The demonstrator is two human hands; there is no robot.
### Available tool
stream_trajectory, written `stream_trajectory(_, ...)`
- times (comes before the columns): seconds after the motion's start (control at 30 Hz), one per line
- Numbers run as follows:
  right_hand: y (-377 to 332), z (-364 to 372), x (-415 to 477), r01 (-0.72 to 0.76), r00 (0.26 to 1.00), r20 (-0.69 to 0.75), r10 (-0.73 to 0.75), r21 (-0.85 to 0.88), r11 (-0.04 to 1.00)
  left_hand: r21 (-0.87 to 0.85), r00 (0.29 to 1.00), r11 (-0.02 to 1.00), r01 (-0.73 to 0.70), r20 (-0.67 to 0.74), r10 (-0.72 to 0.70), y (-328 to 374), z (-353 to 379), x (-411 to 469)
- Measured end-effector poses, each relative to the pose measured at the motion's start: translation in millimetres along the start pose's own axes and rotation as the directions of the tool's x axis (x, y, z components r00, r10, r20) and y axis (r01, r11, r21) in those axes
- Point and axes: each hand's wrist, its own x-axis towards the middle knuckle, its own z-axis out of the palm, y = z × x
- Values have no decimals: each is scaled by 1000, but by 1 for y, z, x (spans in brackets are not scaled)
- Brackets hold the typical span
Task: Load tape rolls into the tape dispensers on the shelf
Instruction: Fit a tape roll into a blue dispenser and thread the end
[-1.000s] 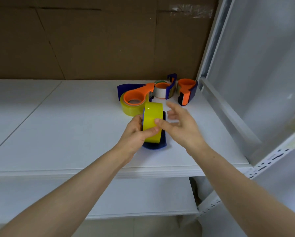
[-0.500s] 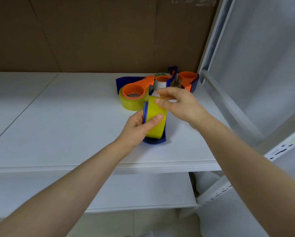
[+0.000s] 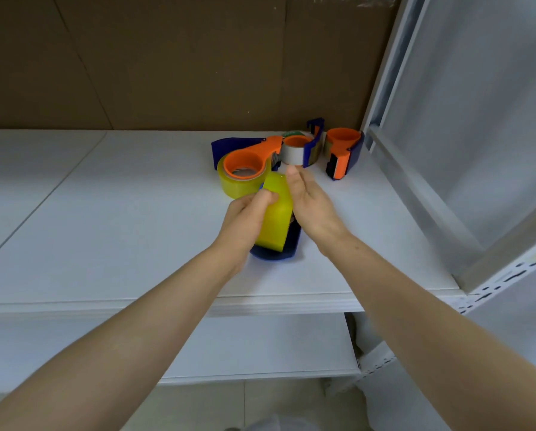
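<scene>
Both hands' fingers (image 3: 268, 195) apparently clasp yellow roll (image 3: 276, 217).

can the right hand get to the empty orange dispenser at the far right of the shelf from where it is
Probably yes. The right hand lies open against the yellow tape roll, gripping nothing, and the shelf between it and the orange dispenser is bare.
</scene>
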Motion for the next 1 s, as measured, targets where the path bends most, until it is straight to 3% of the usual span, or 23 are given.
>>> stream_trajectory(0.1, 1, -6, -1, -15, 999, 30, 14, 18, 1000, 0, 999, 999, 37, -10, -37, 7, 5, 2)
stream_trajectory(0.23, 18, 2, -18, -105, 992, -36, 117, 239, 965, -101, 996, 991, 91, 31, -88, 3, -1, 5)
stream_trajectory(0.3, 26, 11, -28, -80, 997, 22, 77, 247, 966, -128, 993, 987, 92, 86, -82, 1, -4, 6)
stream_trajectory(0.37, 31, 15, -34, 10, 1000, 25, -14, 140, 990, -93, 994, 993, 69, 91, -61, -2, -5, 6)
stream_trajectory(0.43, 32, 13, -33, 158, 987, 9, -158, -77, 984, -66, 997, 997, 44, 61, -40, 1, -2, 5)
stream_trajectory(0.53, 35, 14, -33, 266, 960, 22, -280, -395, 880, -37, 998, 997, 70, 2, -70, 5, 1, 6)
stream_trajectory(0.6, 37, 16, -35, 283, 957, 76, -280, -467, 838, -28, 993, 994, 110, -34, -111, 8, 2, 7)
stream_trajectory(0.63, 38, 16, -34, 273, 962, 97, -257, -428, 861, -35, 991, 991, 127, -40, -128, 9, 2, 8)
stream_trajectory(0.7, 33, 9, -33, 154, 985, 95, -146, -71, 986, -56, 991, 990, 127, -27, -128, 9, 1, 8)
stream_trajectory(0.77, 24, 0, -25, -95, 995, 59, 79, 359, 928, -82, 993, 990, 114, 15, -113, 7, 1, 7)
stream_trajectory(0.8, 21, -3, -20, -150, 989, 52, 142, 434, 888, -81, 993, 991, 110, 41, -106, 5, 2, 7)
stream_trajectory(0.87, 21, -3, -16, -89, 996, 25, 85, 335, 938, -59, 994, 994, 90, 60, -86, 3, 4, 5)
stream_trajectory(0.93, 24, 4, -21, 96, 995, -2, -97, 114, 989, -58, 998, 996, 68, 17, -67, 4, 5, 4)
stream_trajectory(1.0, 31, 10, -26, 210, 977, -9, -211, -95, 973, -56, 998, 997, 57, -26, -58, 5, 6, 5)
